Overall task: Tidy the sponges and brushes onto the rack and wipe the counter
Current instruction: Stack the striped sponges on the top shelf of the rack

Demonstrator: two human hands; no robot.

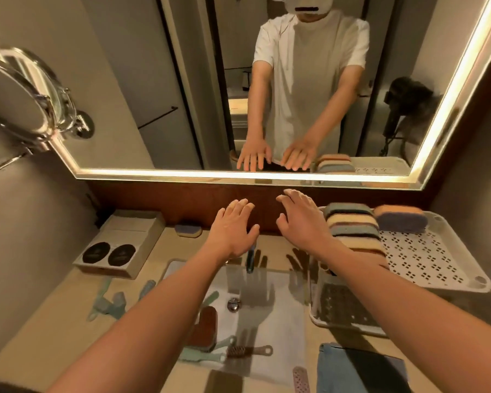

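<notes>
Hovering above the sink [281,336], both hands [233,229] [302,221] spread flat near stacked sponges [353,231].

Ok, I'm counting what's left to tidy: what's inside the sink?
A brown scrubber, a few brushes and the drain plug. The left arm covers the sink's left edge, so more may lie there.

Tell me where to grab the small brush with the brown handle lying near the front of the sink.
Take the brush by its bare handle, not the bristle head. It lies flat, handle pointing right and ending in a loop, while teal brushes crowd its left end. So come from above on the right with the right hand, pinching the handle's edges.
</notes>
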